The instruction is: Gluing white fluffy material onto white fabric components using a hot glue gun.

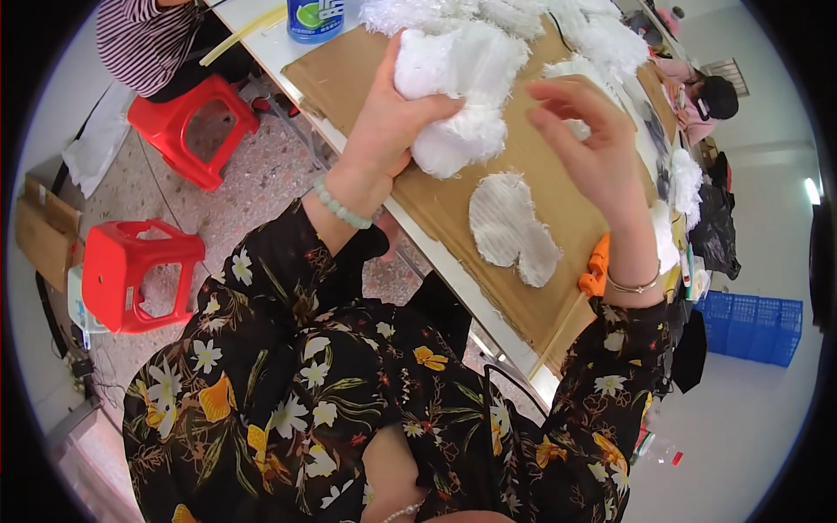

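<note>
My left hand (pixel 391 122) grips a bunch of white fluffy fabric pieces (pixel 462 91) and holds it above the cardboard-covered table (pixel 453 218). My right hand (pixel 588 148) hovers just to the right of the bunch with its fingers spread and nothing in them. A flat white furry fabric piece (pixel 510 228) lies backing side up on the cardboard below my right hand. A bead bracelet sits on my left wrist and a thin bangle on my right.
More white fluffy pieces (pixel 523 17) are piled at the far side of the table. A blue-green bottle (pixel 316 19) stands at its far corner. An orange-handled tool (pixel 595 270) lies near my right wrist. Two red stools (pixel 131 275) stand left. Other people sit at top left and top right. A blue crate (pixel 751 327) stands right.
</note>
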The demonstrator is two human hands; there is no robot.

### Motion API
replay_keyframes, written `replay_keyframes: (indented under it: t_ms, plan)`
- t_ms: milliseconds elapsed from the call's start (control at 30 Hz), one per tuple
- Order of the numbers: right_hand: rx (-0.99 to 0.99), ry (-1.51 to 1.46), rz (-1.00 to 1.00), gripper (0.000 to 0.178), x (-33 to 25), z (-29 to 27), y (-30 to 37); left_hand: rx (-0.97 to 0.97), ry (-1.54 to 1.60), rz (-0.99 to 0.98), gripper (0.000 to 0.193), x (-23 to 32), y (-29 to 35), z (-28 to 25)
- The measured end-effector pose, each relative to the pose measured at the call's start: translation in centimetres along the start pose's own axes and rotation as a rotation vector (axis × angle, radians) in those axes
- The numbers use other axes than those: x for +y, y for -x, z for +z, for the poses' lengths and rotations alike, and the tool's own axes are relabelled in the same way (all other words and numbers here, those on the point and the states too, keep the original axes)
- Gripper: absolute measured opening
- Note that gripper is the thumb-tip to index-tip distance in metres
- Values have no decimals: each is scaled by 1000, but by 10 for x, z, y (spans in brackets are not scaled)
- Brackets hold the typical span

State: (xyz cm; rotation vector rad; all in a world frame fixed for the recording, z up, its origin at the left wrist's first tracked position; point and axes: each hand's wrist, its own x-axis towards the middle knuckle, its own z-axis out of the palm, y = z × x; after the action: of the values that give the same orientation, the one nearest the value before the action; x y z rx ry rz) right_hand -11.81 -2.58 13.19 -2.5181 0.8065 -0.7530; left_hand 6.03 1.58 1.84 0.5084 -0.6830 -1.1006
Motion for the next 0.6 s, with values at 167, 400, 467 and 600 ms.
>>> replay_keyframes:
  t_ms: [167, 400, 467, 600]
  plan:
    - [-178, 24, 3, 19, -7, 27, -10, 24, 72, 3, 80, 1, 3, 4]
    - [-270, -119, 223, 16, -5, 34, -11, 24, 160, 9, 70, -6, 0, -3]
    - [-233, -290, 321, 17, -2, 28, -11, 21, 180, 6, 71, -5, 0, -3]
    - [-206, -428, 409, 17, -2, 28, -12, 15, 200, -19, 81, 1, 1, 1]
